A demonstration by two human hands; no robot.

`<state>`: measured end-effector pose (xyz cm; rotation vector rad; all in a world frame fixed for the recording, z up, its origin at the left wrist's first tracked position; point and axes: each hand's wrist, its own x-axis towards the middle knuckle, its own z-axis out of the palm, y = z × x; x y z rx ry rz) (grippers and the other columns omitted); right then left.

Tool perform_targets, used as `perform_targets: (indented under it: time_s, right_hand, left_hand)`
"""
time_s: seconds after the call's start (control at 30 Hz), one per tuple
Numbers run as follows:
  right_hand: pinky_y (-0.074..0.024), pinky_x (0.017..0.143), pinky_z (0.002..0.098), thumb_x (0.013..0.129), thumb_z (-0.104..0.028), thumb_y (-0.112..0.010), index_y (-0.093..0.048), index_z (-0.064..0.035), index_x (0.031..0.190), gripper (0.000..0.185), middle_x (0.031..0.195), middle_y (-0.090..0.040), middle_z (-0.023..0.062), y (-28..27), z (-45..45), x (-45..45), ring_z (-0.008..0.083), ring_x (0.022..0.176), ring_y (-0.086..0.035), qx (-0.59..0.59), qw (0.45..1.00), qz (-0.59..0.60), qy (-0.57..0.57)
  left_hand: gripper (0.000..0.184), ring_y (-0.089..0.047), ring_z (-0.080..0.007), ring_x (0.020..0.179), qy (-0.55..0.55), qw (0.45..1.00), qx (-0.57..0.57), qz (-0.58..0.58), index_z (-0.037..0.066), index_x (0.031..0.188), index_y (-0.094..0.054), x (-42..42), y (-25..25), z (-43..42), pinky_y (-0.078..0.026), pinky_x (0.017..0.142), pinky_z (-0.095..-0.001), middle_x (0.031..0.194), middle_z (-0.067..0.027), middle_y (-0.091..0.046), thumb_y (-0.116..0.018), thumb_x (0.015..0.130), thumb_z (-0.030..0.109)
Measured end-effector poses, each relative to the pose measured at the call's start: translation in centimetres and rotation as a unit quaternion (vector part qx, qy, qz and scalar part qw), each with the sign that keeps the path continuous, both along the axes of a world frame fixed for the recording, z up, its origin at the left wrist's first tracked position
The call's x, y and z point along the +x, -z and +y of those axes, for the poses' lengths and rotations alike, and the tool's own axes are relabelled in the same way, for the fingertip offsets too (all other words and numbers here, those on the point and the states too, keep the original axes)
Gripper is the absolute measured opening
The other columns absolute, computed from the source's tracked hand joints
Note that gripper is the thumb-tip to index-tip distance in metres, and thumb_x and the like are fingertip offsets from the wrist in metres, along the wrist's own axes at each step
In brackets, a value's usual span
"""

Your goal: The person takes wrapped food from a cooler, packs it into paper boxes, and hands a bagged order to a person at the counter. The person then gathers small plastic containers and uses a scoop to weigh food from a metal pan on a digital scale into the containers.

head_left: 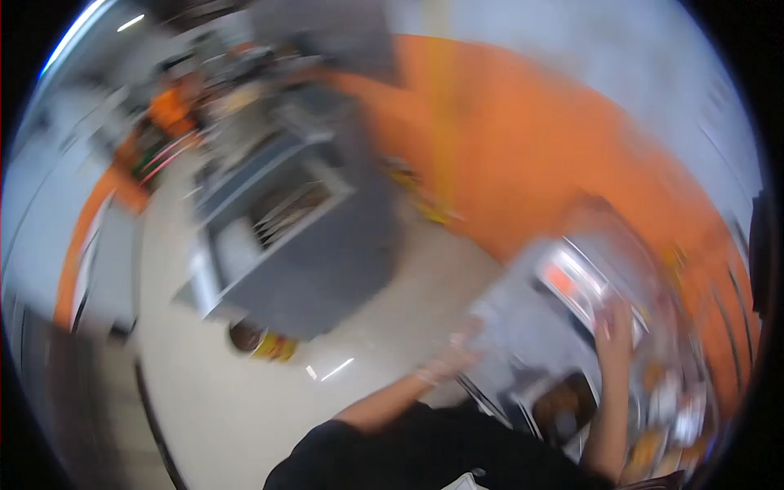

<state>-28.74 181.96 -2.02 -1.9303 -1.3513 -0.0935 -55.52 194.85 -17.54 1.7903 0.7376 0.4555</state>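
Motion blur smears the whole head view. My left hand (457,353), which seems to wear a thin clear glove, is stretched out beside the near left edge of a grey work table (523,335); its fingers are too smeared to read. Over the right end of a shiny silver rectangular object (576,286) with an orange-red patch lies my right hand (614,322). Whether it grips or only touches that object, I cannot make out. Between my arms, close to my body, sits a dark rectangular tray (563,408) with brownish contents.
Several blurred bowls or packs (665,408) crowd the table's right side. Across the pale tiled floor (425,298) stands a grey metal unit (327,261) with an open basin-like top. A brown and yellow container (265,343) is on the floor beside it. An orange wall (523,122) rises behind.
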Motion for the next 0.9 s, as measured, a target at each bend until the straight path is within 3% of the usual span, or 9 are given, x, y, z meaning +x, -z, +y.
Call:
perform_targets:
  time_s: [0.03,0.07,0.13,0.2,0.27,0.47,0.57,0.77,0.9]
  right_hand:
    - [-0.0456,0.084,0.0383,0.078,-0.002,-0.06,-0.057,0.0008,0.096,0.018,0.103,-0.054,0.0162,0.5,0.1,2.9,0.0323,0.094,-0.055,0.038,0.997,-0.053,0.037]
    - [-0.0438,0.088,0.0397,0.076,-0.002,-0.062,-0.057,-0.0006,0.095,0.02,0.109,-0.052,0.0164,-1.8,0.6,4.0,0.0338,0.101,-0.053,0.063,0.978,-0.179,0.081]
    - [-0.0443,0.086,0.0405,0.073,-0.006,-0.065,-0.06,-0.0037,0.094,0.021,0.105,-0.055,0.0146,-1.7,2.1,9.8,0.0331,0.099,-0.053,0.136,0.975,-0.145,0.095]
    - [-0.046,0.082,0.0413,0.069,-0.004,-0.066,-0.063,-0.0046,0.092,0.023,0.101,-0.057,0.0147,0.4,3.3,15.5,0.0307,0.085,-0.057,0.091,0.976,-0.115,0.161]
    - [-0.0463,0.084,0.0424,0.067,-0.002,-0.066,-0.064,-0.005,0.093,0.026,0.106,-0.056,0.0165,1.5,4.4,17.0,0.0324,0.084,-0.059,0.055,0.98,-0.073,0.179]
    - [-0.0472,0.086,0.0387,0.072,-0.002,-0.064,-0.064,-0.0045,0.096,0.023,0.112,-0.055,0.0156,5.9,2.2,17.7,0.0307,0.097,-0.059,0.019,0.947,-0.291,0.135]
    - [-0.0473,0.083,0.0388,0.075,-0.003,-0.062,-0.065,-0.0051,0.098,0.023,0.115,-0.055,0.0142,2.6,-2.3,14.3,0.0291,0.1,-0.058,0.012,0.971,-0.149,0.187]
    - [-0.0464,0.073,0.0411,0.082,-0.017,-0.058,-0.057,-0.0045,0.101,0.023,0.097,-0.06,0.0133,-0.4,-9.6,11.4,0.0318,0.082,-0.06,-0.385,0.91,0.068,0.136]
    - [-0.0473,0.076,0.043,0.084,-0.022,-0.056,-0.062,-0.0031,0.099,0.025,0.095,-0.064,0.016,3.0,-11.3,10.7,0.0333,0.089,-0.061,-0.408,0.905,0.021,0.122]
  left_hand:
    - [0.068,-0.04,-0.0285,0.127,-0.004,0.994,-0.05,-0.102,0.005,0.136,-0.039,0.1,-0.3,-0.1,-0.03,0.107,-0.0398,0.132,-0.0161,-0.045,-0.068,0.081,0.032]
    - [0.069,-0.039,-0.0287,0.128,-0.014,0.999,-0.018,-0.04,0.003,0.137,-0.037,0.3,-1.5,0.1,-0.029,0.108,-0.0404,0.134,-0.0168,-0.045,-0.067,0.082,0.029]
    - [0.064,-0.037,-0.0291,0.13,0.003,0.993,0.112,-0.023,-0.001,0.137,-0.035,0.1,2.5,1.2,-0.027,0.109,-0.0395,0.137,-0.0185,-0.041,-0.064,0.083,0.018]
    - [0.061,-0.035,-0.0285,0.132,-0.059,0.974,-0.12,-0.182,-0.002,0.137,-0.033,1.1,1.9,-0.1,-0.024,0.11,-0.0378,0.139,-0.0199,-0.039,-0.06,0.083,0.006]
    - [0.06,-0.034,-0.0277,0.133,-0.048,0.979,-0.108,-0.166,-0.003,0.137,-0.032,1.2,1.4,0.3,-0.023,0.111,-0.0371,0.139,-0.0204,-0.039,-0.057,0.083,0.0]
    - [0.058,-0.034,-0.0269,0.133,-0.018,0.983,-0.087,-0.161,-0.003,0.137,-0.033,0.5,0.3,1.0,-0.023,0.111,-0.037,0.139,-0.0192,-0.04,-0.054,0.083,-0.003]
    - [0.058,-0.034,-0.0272,0.133,-0.023,0.982,-0.093,-0.16,-0.003,0.138,-0.031,0.5,0.5,0.9,-0.024,0.11,-0.0373,0.139,-0.0186,-0.04,-0.054,0.085,-0.001]
    - [0.057,-0.036,-0.0275,0.131,-0.017,0.985,-0.102,-0.139,0.0,0.141,-0.027,0.6,0.1,1.0,-0.027,0.109,-0.0379,0.139,-0.0182,-0.04,-0.052,0.09,0.008]
    - [0.057,-0.037,-0.0276,0.131,-0.01,0.988,-0.09,-0.128,0.001,0.142,-0.026,0.4,0.2,1.1,-0.028,0.109,-0.0378,0.138,-0.0184,-0.04,-0.051,0.092,0.01]
